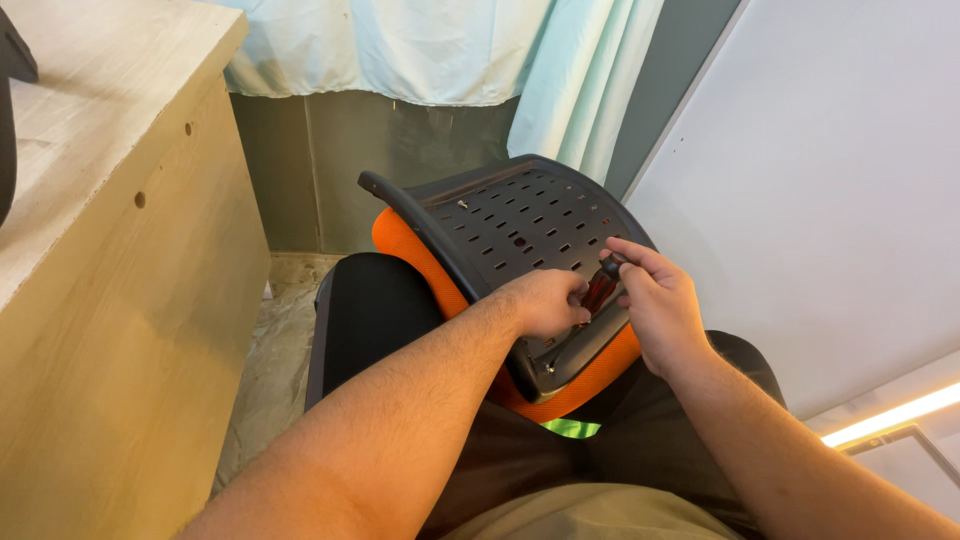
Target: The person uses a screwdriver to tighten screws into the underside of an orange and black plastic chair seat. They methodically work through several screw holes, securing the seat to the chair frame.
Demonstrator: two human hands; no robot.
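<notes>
On the person's lap, a black perforated chair back panel (520,225) lies tilted, its slotted plastic face up, with an orange mesh cushion (420,262) showing under its left and lower edges. A screwdriver with a dark red handle (600,288) stands against the panel's lower part, between the two hands.

Left hand (548,303): fingers curled around the lower shaft or tip area of the screwdriver, steadying it at the panel. Right hand (655,305): fingers pinched narrow around the top of the handle, thumb and forefinger on the black cap.

Progress, as judged from this view: one small screw head (462,204) seems seated near the panel's upper left, and a darker hole (518,242) sits mid-panel, whether filled or not I cannot tell. The tool is engaged low on the panel, so fastening work there looks in hand, not finished; the panel is not mounted on any chair frame.

A black padded seat (365,305) rests just left of the knees. Left again, a pale wooden worktop (110,90) with drilled side holes. Floor (275,330) pale and dusty. Behind, light green curtains (440,45); to the right, a white wall panel (830,190) with a lit strip (890,415) low down.
</notes>
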